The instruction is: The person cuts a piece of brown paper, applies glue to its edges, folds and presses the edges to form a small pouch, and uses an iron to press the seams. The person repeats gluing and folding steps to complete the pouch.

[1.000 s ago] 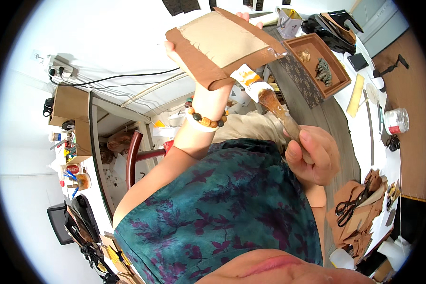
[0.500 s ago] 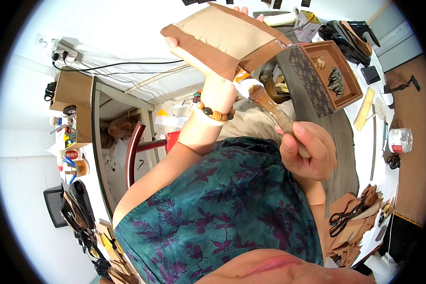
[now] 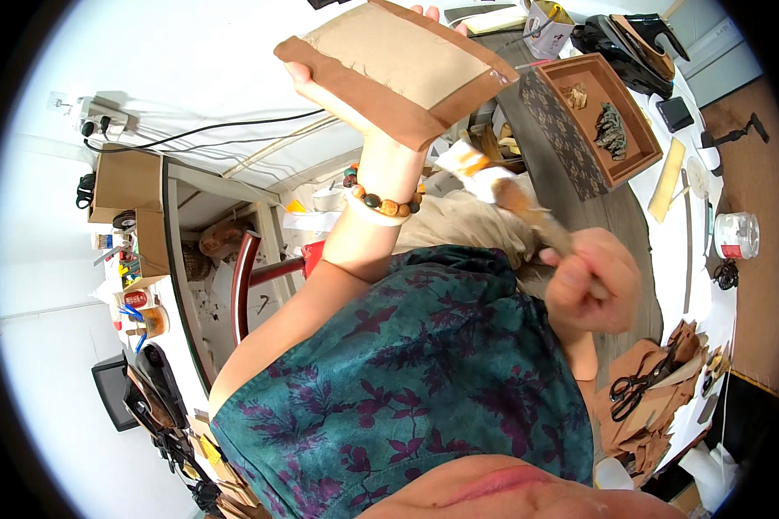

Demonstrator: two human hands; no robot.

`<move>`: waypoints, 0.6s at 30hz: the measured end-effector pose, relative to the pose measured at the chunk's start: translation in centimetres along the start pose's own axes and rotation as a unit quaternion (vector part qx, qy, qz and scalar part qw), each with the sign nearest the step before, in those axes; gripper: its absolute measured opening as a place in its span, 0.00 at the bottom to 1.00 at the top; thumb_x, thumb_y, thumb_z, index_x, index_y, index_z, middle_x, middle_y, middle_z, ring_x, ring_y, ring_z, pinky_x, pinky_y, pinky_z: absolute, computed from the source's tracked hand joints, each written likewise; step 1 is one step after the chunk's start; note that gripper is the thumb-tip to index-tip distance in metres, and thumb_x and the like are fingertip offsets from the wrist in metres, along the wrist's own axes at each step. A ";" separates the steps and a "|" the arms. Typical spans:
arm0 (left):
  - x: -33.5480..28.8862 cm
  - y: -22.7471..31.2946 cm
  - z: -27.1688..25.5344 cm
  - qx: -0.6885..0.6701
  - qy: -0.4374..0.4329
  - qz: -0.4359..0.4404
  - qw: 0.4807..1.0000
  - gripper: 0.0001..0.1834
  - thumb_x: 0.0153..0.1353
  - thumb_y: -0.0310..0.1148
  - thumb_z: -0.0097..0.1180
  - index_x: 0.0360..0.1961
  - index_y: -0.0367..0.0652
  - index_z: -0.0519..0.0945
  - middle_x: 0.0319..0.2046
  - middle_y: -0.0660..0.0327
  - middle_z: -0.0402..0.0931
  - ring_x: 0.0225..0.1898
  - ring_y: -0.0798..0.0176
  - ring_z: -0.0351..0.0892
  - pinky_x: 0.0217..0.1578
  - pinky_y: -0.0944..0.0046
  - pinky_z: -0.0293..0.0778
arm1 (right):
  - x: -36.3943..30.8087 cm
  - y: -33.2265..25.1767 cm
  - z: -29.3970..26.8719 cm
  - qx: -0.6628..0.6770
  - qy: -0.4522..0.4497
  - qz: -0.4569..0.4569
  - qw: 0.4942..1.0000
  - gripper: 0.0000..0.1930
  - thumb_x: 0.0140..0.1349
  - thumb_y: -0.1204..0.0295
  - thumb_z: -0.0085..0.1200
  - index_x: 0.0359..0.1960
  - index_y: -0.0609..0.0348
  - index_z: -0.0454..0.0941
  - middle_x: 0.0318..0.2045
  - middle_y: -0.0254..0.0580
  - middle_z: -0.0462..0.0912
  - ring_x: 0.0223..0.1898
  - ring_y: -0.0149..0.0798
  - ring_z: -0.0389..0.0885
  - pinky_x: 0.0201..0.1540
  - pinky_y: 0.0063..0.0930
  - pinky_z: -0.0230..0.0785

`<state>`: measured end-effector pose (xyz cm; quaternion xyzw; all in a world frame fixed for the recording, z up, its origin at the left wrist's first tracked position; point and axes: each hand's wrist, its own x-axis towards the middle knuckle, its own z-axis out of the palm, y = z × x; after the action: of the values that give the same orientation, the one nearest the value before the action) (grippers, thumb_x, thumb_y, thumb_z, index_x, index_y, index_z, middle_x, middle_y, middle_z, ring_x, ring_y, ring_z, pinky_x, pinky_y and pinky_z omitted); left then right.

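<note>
My left hand [image 3: 344, 111] is raised at the top and supports a flat panel from beneath. The thumb shows at the near left edge and some fingertips at the far edge. The panel [image 3: 402, 67] has a beige middle framed by brown, leather-like borders; loose threads stick up along one inner edge. My right hand [image 3: 593, 281] is closed round the handle of a brush [image 3: 521, 208]. White paste coats its head, with some orange-yellow near the tip. The brush head is apart from the panel, below and right of it, and slightly blurred.
A brown box [image 3: 645, 143] with a patterned side holds crumpled scraps on the grey-topped table [image 3: 545, 130]. An iron [image 3: 636, 52] stands behind it. Black-handled scissors [image 3: 636, 389] lie on brown scraps at right. A clear jar [image 3: 736, 235] sits at far right, a cardboard box [image 3: 128, 186] at left.
My right hand has drawn the brush away from the panel, to the right and slightly toward me. The panel in my left hand has shifted a little left and farther away.
</note>
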<state>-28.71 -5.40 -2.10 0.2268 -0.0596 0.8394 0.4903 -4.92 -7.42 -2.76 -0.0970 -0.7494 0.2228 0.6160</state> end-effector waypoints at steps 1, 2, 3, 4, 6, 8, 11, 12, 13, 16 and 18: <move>0.0 -0.1 0.3 0.014 0.003 0.001 1.000 0.53 0.52 0.77 0.36 0.61 0.37 0.66 0.55 0.45 0.68 0.56 0.45 0.70 0.56 0.42 0.68 | -0.1 0.1 0.0 0.032 0.043 -0.001 0.999 0.11 0.57 0.74 0.66 0.40 0.59 0.78 0.28 0.41 0.82 0.21 0.38 0.80 0.24 0.30 0.75; 0.0 -0.4 0.3 0.016 0.006 -0.003 1.000 0.52 0.52 0.76 0.36 0.60 0.37 0.66 0.54 0.45 0.69 0.55 0.46 0.70 0.55 0.44 0.69 | -0.2 0.2 -0.1 0.058 0.087 0.000 0.995 0.11 0.57 0.74 0.66 0.40 0.59 0.78 0.29 0.42 0.82 0.22 0.39 0.80 0.24 0.30 0.76; 0.1 -0.7 0.7 0.022 0.012 -0.008 1.000 0.52 0.53 0.76 0.35 0.60 0.38 0.66 0.53 0.46 0.70 0.54 0.46 0.71 0.54 0.45 0.70 | -0.3 0.5 0.0 0.063 0.088 -0.011 0.994 0.11 0.59 0.73 0.65 0.41 0.61 0.78 0.31 0.44 0.83 0.23 0.39 0.81 0.26 0.29 0.77; 0.2 -1.0 1.1 0.025 0.015 -0.009 1.000 0.52 0.52 0.76 0.35 0.59 0.37 0.67 0.52 0.46 0.71 0.52 0.46 0.72 0.52 0.45 0.71 | -0.2 0.5 0.0 0.018 0.052 -0.014 0.998 0.11 0.59 0.74 0.65 0.41 0.61 0.78 0.31 0.44 0.83 0.23 0.39 0.81 0.26 0.29 0.77; 0.2 -1.5 1.5 0.038 0.012 -0.004 0.999 0.50 0.53 0.76 0.35 0.56 0.37 0.69 0.49 0.46 0.73 0.48 0.46 0.73 0.50 0.45 0.71 | 0.4 0.2 0.2 -0.071 -0.024 -0.022 0.997 0.11 0.59 0.75 0.65 0.42 0.62 0.78 0.31 0.44 0.83 0.24 0.39 0.81 0.26 0.28 0.76; 0.1 -1.5 2.1 0.052 0.033 -0.001 0.998 0.49 0.54 0.75 0.35 0.55 0.37 0.70 0.48 0.45 0.73 0.48 0.45 0.74 0.49 0.45 0.71 | 0.4 0.1 0.8 -0.051 -0.033 -0.011 0.998 0.11 0.58 0.76 0.64 0.41 0.62 0.79 0.30 0.43 0.83 0.24 0.38 0.80 0.25 0.27 0.75; 0.4 -1.8 2.3 0.044 0.031 -0.003 0.999 0.49 0.55 0.75 0.33 0.54 0.37 0.71 0.46 0.45 0.74 0.46 0.44 0.75 0.48 0.45 0.72 | 0.3 -0.1 1.2 -0.046 -0.046 0.009 0.998 0.10 0.57 0.78 0.64 0.40 0.62 0.79 0.27 0.42 0.82 0.22 0.38 0.79 0.24 0.26 0.73; 0.5 -1.7 2.2 0.044 0.035 -0.008 0.998 0.49 0.55 0.75 0.33 0.54 0.37 0.71 0.46 0.45 0.74 0.46 0.44 0.75 0.48 0.46 0.72 | 0.5 -0.1 1.3 -0.052 -0.055 0.009 0.997 0.10 0.57 0.78 0.64 0.40 0.62 0.79 0.26 0.41 0.82 0.22 0.38 0.79 0.23 0.26 0.73; 0.6 -1.6 2.0 0.045 0.040 -0.014 0.998 0.49 0.55 0.75 0.32 0.54 0.37 0.71 0.46 0.45 0.74 0.46 0.44 0.75 0.47 0.46 0.73 | 0.5 -0.2 1.3 -0.059 -0.062 0.008 0.996 0.09 0.57 0.78 0.64 0.40 0.62 0.80 0.25 0.41 0.81 0.21 0.38 0.79 0.23 0.26 0.72; 0.2 -1.1 1.8 0.050 0.034 -0.016 0.998 0.49 0.56 0.75 0.31 0.55 0.36 0.70 0.45 0.45 0.74 0.45 0.45 0.75 0.46 0.47 0.74 | -0.2 -0.3 0.0 -0.041 -0.098 0.042 0.993 0.09 0.57 0.78 0.64 0.39 0.63 0.79 0.23 0.40 0.81 0.20 0.37 0.78 0.21 0.25 0.70; 0.1 -1.4 1.9 0.064 0.045 -0.019 0.997 0.50 0.56 0.75 0.31 0.56 0.36 0.69 0.45 0.45 0.74 0.45 0.46 0.76 0.45 0.47 0.74 | -0.4 -0.3 0.3 -0.015 -0.034 0.045 0.998 0.09 0.57 0.79 0.64 0.38 0.63 0.79 0.22 0.39 0.80 0.19 0.37 0.77 0.21 0.25 0.70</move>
<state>-26.98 -5.18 -0.54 0.2212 0.0206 0.8415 0.4924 -5.09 -7.87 -2.99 -0.1319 -0.7678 0.2420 0.5784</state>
